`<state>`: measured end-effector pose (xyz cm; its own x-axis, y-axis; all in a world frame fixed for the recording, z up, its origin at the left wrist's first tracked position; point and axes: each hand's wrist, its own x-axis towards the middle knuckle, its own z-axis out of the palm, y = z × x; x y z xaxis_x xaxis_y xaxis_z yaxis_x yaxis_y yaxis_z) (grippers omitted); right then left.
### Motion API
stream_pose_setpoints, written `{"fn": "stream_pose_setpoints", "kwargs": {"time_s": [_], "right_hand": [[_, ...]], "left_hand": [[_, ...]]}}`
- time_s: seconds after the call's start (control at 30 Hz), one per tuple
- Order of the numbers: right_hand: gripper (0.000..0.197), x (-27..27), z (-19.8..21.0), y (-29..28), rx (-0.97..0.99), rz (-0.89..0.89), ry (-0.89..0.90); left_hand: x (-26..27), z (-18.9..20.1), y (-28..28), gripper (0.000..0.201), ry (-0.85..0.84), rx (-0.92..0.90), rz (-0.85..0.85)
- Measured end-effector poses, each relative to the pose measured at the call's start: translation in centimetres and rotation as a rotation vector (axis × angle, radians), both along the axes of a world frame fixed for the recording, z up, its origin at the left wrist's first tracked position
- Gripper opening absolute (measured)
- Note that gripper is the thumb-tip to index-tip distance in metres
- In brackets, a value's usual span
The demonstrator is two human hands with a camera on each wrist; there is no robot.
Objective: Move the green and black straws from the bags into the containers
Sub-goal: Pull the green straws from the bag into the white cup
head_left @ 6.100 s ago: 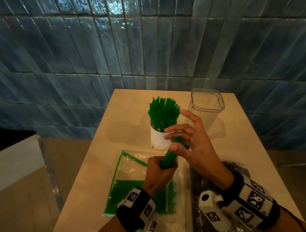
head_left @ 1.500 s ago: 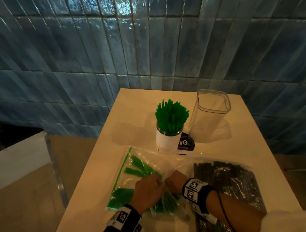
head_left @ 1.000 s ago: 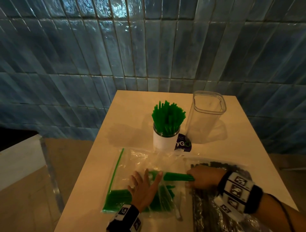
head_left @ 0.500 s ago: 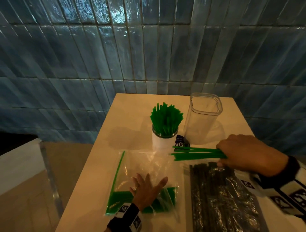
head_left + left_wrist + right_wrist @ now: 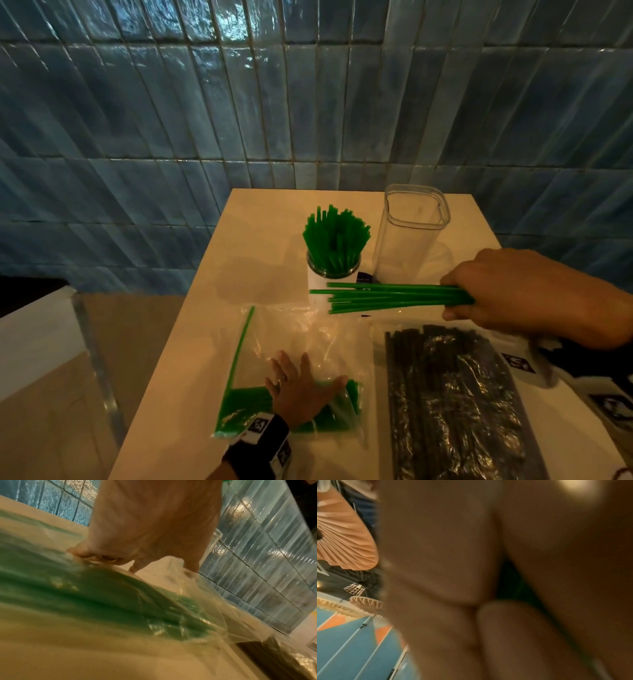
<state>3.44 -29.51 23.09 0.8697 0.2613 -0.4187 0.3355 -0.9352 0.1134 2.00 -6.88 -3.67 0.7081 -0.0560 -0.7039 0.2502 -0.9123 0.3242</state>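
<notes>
My right hand (image 5: 455, 301) grips one end of a bundle of green straws (image 5: 387, 297), held level above the table in front of the white jar (image 5: 317, 284). That jar is packed with upright green straws (image 5: 335, 240). My left hand (image 5: 301, 383) lies flat, fingers spread, on the clear bag (image 5: 291, 342) over the green straws left in it (image 5: 246, 404). A bag of black straws (image 5: 452, 404) lies on the right. The clear square container (image 5: 411, 233) stands empty behind. In the right wrist view only curled fingers (image 5: 505, 635) show.
The cream table (image 5: 260, 240) ends at a blue tiled wall (image 5: 308, 102) behind the containers. A dark round label (image 5: 363, 277) lies beside the jar. On the left the table edge drops to a lower floor and a white ledge (image 5: 30, 329).
My right hand pulled a bundle of green straws out of the bag and lifted it right and toward the jar. My left hand flattened on the bag and has stayed there.
</notes>
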Motion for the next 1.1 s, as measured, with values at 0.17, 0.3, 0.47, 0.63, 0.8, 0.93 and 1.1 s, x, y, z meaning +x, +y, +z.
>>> {"fn": "stream_pose_setpoints", "kwargs": {"time_s": [0.17, 0.3, 0.47, 0.63, 0.8, 0.93, 1.1], "right_hand": [[0.033, 1.0, -3.8, 2.4, -0.041, 0.079, 0.005], [0.034, 1.2, -6.4, 4.0, -0.021, 0.122, 0.001], [0.034, 0.6, -8.0, 5.9, 0.097, 0.183, 0.054], [0.037, 1.0, -6.6, 5.0, 0.341, 0.107, 0.104], [0.036, 0.4, -5.8, 5.6, 0.945, -0.091, -0.106], [0.034, 0.0, -7.8, 7.1, 1.296, -0.176, -0.169], [0.09, 0.3, -9.4, 6.5, 1.745, -0.416, -0.256]], "left_hand": [[-1.2, 3.5, 0.1, 0.083, -0.23, 0.021, -0.162], [-1.5, 6.3, 0.1, 0.027, -1.052, -0.203, -0.15], [0.6, 6.7, -0.3, 0.065, -1.287, -0.269, -0.122], [2.0, 6.8, 0.1, 0.033, -1.045, -0.303, -0.084], [1.9, 6.0, -1.0, 0.032, -0.929, -0.539, 0.105], [1.7, 7.0, -2.8, 0.05, -0.866, -0.712, 0.201], [2.3, 9.2, -3.6, 0.047, -0.784, -0.821, 0.256]]}}
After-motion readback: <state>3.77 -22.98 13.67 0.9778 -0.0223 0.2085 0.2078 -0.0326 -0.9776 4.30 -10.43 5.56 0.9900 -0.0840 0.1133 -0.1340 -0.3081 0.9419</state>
